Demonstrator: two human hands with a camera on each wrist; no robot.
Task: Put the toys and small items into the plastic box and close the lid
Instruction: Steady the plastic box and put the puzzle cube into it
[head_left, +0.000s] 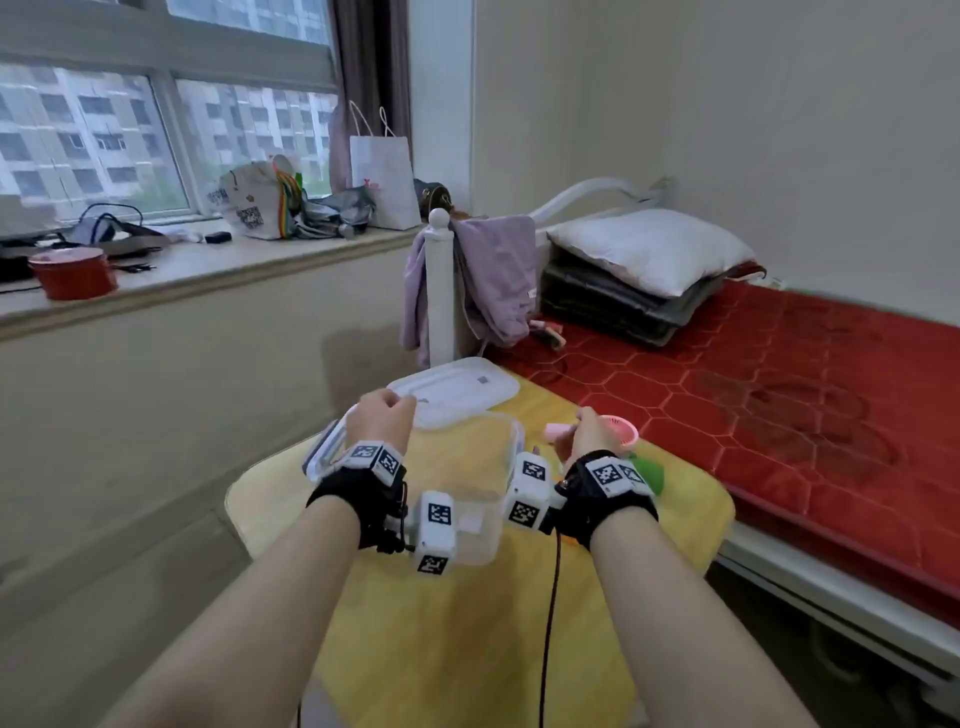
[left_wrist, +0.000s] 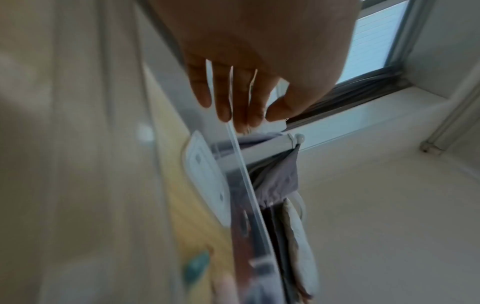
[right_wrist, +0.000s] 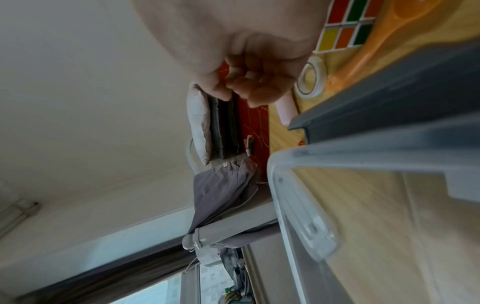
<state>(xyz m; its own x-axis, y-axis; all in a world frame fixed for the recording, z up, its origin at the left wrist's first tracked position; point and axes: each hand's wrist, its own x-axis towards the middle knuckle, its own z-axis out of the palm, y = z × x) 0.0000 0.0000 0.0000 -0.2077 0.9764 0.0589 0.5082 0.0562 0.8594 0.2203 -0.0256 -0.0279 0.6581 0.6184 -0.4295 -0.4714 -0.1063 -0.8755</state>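
Yellow desk (head_left: 467, 623) carries the open plastic box (head_left: 462, 462), its lid (head_left: 457, 389) lying flat just behind it. Your left grip (head_left: 379, 421) pinches the box's far left rim, so brace the box with it. Your right grip (head_left: 584, 434) is curled against the pink toy (head_left: 555, 430) beside the box, though I cannot tell if it has hold; secure it before lifting over the rim.

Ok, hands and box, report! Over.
Left hand pinches box rim. Right hand curled at pink fan, grip unclear. Box open, lid behind it. Nothing blocking.
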